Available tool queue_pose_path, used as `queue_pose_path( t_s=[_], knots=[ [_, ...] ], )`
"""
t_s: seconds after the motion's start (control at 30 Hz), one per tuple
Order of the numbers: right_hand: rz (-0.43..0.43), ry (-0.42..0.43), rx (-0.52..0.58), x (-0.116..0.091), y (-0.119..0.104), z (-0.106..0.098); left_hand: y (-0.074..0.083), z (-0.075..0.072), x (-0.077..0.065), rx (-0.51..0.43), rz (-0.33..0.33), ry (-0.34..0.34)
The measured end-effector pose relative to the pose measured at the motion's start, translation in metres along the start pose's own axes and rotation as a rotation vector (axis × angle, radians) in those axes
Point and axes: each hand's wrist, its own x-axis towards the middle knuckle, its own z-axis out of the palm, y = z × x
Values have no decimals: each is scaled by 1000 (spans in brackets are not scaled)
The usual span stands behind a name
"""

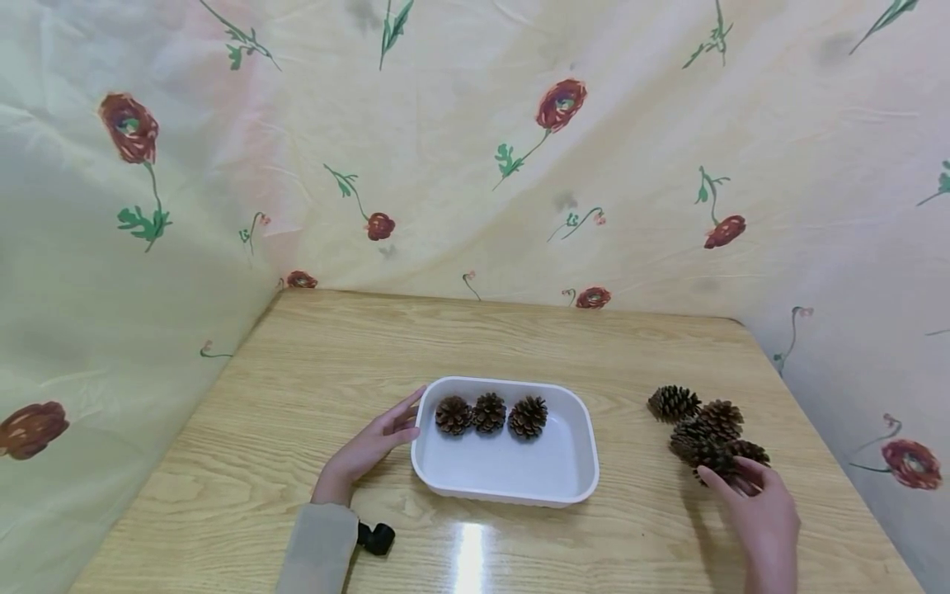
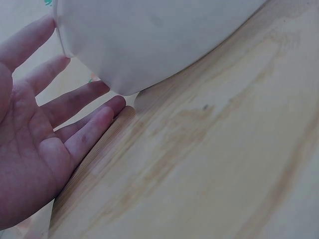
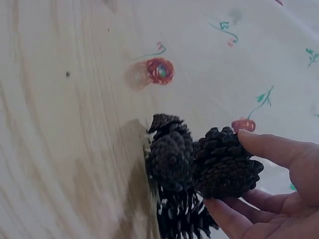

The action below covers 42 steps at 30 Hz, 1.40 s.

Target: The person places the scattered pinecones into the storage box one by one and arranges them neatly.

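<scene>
A white rectangular tray (image 1: 505, 474) stands mid-table with three brown pine cones (image 1: 489, 412) in a row along its far side. At its left end, my left hand (image 1: 371, 445) touches the outer wall with extended fingers; the left wrist view shows those fingers (image 2: 75, 102) against the tray's side (image 2: 149, 45). On the right, my right hand (image 1: 764, 511) pinches a pine cone (image 3: 224, 167) between thumb and fingers. Close beside it lie several other pine cones (image 1: 720, 419), partly overlapping one another. In the head view the held cone is hard to separate from this pile.
The wooden table (image 1: 356, 338) backs onto a floral cloth (image 1: 460, 148), which also hangs along both sides. A small black object (image 1: 380, 538) shows at the left sleeve (image 1: 319, 544).
</scene>
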Motion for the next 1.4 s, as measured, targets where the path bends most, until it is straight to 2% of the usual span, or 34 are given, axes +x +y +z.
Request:
queue_pose_path(
  t_s=[0.27, 0.53, 0.87, 1.1, 1.4],
  knots=[
    [-67, 15, -41, -7, -11, 11, -1, 0, 2, 17, 1, -9],
    [-101, 29, 71, -14, -22, 27, -1, 0, 3, 24, 9, -9],
    [-149, -35, 145, -25, -39, 50, -1, 0, 2, 39, -9, 9],
    [-183, -90, 209, -30, -46, 59, 0, 0, 2, 35, -8, 11],
    [-221, -149, 231, -36, -52, 70, 0, 0, 2, 24, -9, 10]
  ],
)
